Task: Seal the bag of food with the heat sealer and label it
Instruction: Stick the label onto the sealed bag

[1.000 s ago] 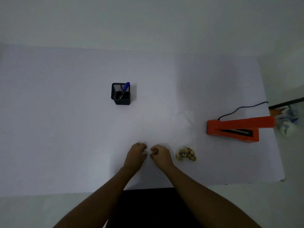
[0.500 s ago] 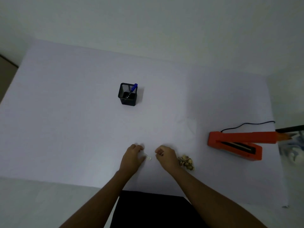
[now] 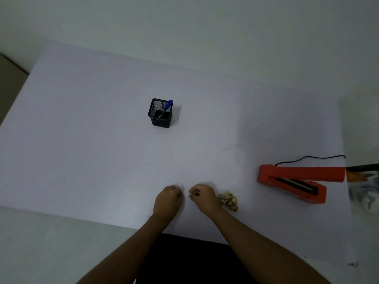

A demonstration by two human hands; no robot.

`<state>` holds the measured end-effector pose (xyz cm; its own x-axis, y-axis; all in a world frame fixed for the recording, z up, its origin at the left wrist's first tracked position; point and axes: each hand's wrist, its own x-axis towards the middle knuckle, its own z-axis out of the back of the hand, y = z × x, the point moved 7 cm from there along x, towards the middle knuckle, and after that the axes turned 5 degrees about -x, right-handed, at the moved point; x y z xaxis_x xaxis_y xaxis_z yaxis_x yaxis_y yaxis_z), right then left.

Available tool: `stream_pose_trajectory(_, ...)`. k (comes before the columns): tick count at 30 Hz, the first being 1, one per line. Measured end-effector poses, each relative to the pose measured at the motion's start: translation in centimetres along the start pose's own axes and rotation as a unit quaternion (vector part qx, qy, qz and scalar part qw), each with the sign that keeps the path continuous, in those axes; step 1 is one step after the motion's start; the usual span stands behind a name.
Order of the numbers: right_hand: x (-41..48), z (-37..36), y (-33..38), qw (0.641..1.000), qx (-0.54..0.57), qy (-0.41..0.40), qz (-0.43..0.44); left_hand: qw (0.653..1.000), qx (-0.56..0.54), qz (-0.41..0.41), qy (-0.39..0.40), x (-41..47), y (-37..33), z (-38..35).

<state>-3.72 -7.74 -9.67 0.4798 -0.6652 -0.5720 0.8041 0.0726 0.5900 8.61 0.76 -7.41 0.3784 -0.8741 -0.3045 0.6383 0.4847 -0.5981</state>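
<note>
A small clump of tan food (image 3: 228, 200) lies near the table's front edge, seemingly inside a clear bag whose outline is hard to see. Just left of it, my right hand (image 3: 204, 198) is curled with its fingertips pinched on thin clear plastic. My left hand (image 3: 168, 199) is a short gap further left, and it pinches the same clear plastic. An orange heat sealer (image 3: 295, 182) stands at the right with its arm raised. A black mesh pen cup (image 3: 160, 113) with a blue marker (image 3: 168, 105) stands at the centre back.
The sealer's black cord (image 3: 307, 158) runs to the table's right edge. Blurred orange and pale items (image 3: 363, 181) sit just past that edge. The white table top (image 3: 82, 150) spreads wide to the left and behind the hands.
My hands have drawn slightly apart, the left one shifting left. The view has tilted, so everything sits lower and is rotated in frame.
</note>
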Motion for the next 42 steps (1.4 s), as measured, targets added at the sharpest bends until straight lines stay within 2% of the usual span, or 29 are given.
stream_pose_trajectory(5,-1.2,0.6,1.0,0.992,0.105,0.049,-0.038,0.988,-0.138,0.049,-0.043,-0.3,-0.3,2.0)
stream_pose_trajectory(8,-2.3,1.7,2.6,0.98,0.182,0.075,-0.026,0.97,-0.232,0.053,-0.044,-0.3,-1.1,3.3)
stream_pose_trajectory(13,-3.7,4.3,5.2,0.968,0.246,0.049,0.014,0.953,-0.294,0.057,-0.034,0.2,-2.1,4.8)
stream_pose_trajectory(22,-3.1,5.5,6.3,0.966,0.256,0.034,0.003,0.96,-0.275,0.031,-0.038,0.4,-3.0,6.5)
stream_pose_trajectory(30,-2.4,0.8,2.9,0.934,0.314,0.06,-0.16,0.952,-0.281,0.084,-0.088,0.0,-0.5,9.4)
stream_pose_trajectory(35,-2.2,-1.7,2.1,0.96,0.206,0.105,-0.156,0.962,-0.261,0.055,-0.065,-0.1,-0.5,10.7)
stream_pose_trajectory(39,-1.8,0.1,2.2,0.988,0.081,0.044,-0.122,0.978,-0.205,0.007,-0.049,0.2,-1.5,11.0)
stream_pose_trajectory(40,-1.9,0.9,2.3,0.987,0.089,0.024,-0.128,0.982,-0.181,-0.018,-0.051,0.3,-2.1,11.2)
stream_pose_trajectory(42,-2.5,1.9,2.5,0.956,0.225,0.042,-0.183,0.987,-0.128,-0.076,-0.055,0.5,-3.6,11.6)
